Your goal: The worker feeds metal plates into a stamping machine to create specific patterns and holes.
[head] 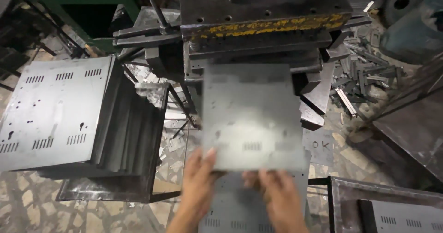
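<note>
Both hands (pixel 240 189) forward (fingers curled)

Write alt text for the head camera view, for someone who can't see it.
Two bare hands, left hand and right hand, hold a motion-blurred grey metal sheet at a press machine. A stack of punched sheets lies left.

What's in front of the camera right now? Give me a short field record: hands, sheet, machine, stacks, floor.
left hand: grips the near edge of the metal sheet
right hand: under the same edge, fingers spread
metal sheet: flat, grey, slotted, motion-blurred, far edge at the press
press: dark steel, worn yellow strip across the front
left stack: punched sheets piled beside the press
lower sheet: slotted, lying below the hands
scrap strips: heaped right of the press
</note>
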